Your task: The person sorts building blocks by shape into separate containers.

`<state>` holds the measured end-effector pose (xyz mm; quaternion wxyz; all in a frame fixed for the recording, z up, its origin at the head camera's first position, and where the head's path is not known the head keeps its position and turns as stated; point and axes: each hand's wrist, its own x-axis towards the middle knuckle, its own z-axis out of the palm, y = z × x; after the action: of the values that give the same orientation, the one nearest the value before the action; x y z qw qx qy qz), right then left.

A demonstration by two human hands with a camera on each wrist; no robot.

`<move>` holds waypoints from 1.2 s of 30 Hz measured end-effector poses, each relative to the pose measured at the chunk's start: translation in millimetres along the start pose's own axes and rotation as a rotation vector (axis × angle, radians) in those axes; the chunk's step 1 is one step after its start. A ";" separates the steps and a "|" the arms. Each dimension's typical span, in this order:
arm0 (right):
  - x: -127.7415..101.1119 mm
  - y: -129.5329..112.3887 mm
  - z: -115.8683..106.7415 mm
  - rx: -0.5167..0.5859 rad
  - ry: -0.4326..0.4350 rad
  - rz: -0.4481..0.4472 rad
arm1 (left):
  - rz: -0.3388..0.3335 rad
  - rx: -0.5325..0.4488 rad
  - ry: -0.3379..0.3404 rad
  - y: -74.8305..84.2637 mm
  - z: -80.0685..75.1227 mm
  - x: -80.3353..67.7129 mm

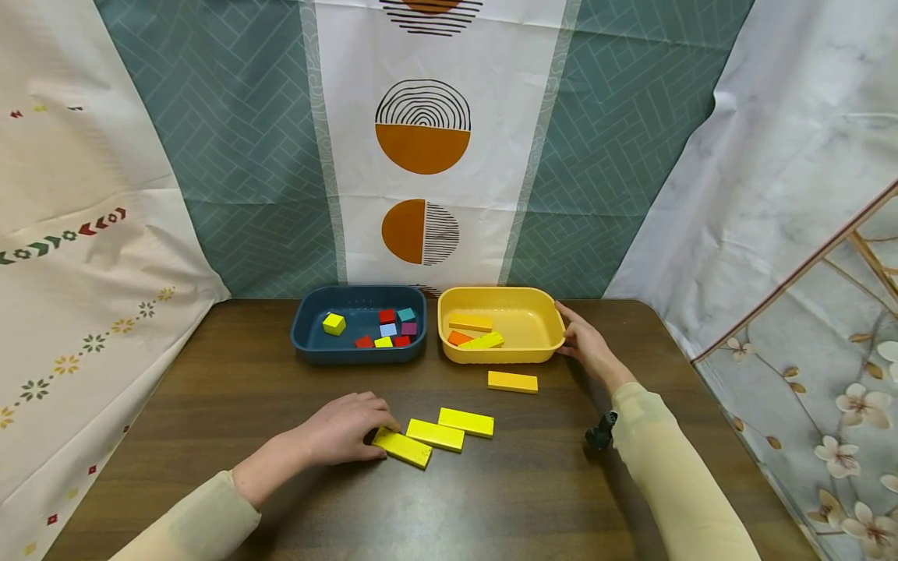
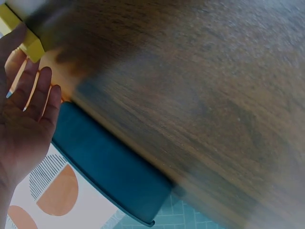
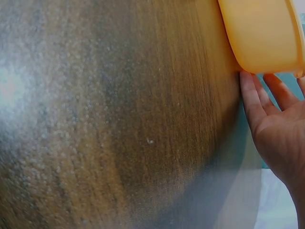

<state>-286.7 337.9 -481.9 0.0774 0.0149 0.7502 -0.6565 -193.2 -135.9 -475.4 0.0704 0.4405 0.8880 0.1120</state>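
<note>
My left hand [image 1: 344,428] pinches the near left end of a yellow block [image 1: 407,449] between thumb and fingers. In the left wrist view the thumb lies against that block's end [image 2: 34,47], while the other fingers stretch out. Two more yellow blocks [image 1: 435,435] [image 1: 466,422] lie beside it in a stepped row running up to the right. My right hand [image 1: 589,347] touches the right end of the yellow bin [image 1: 536,356] with extended fingertips. In the right wrist view, the fingertips [image 3: 246,78] meet the bin's outer wall [image 3: 267,38].
An orange-yellow block [image 1: 513,382] lies just before the yellow bin, which contains several long blocks. Left of it stands a dark blue bin [image 1: 358,356] with several coloured cubes. A small black object [image 1: 600,431] shows by the right sleeve. Patterned cloth [image 1: 245,156] hangs behind the table.
</note>
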 end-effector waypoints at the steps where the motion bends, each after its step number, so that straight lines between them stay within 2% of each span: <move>1: -0.4 -0.1 0.3 0.002 -0.002 -0.003 | 0.000 -0.001 0.000 0.2 -0.3 -0.3; 22: 0.3 0.9 -0.5 -0.002 -0.003 -0.002 | -0.016 -0.064 -0.011 -1.7 -6.8 -2.6; 29: 0.7 -0.3 -0.2 -0.021 0.012 0.002 | -0.010 -0.087 0.049 0.2 -15.0 -1.4; 36: 2.9 1.4 -1.8 -0.014 0.009 0.006 | -0.001 -0.056 0.150 2.4 -24.3 3.2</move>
<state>-289.6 339.7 -483.4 0.0761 0.0196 0.7551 -0.6509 -198.7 -135.3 -451.4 0.0162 0.4282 0.8875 0.1695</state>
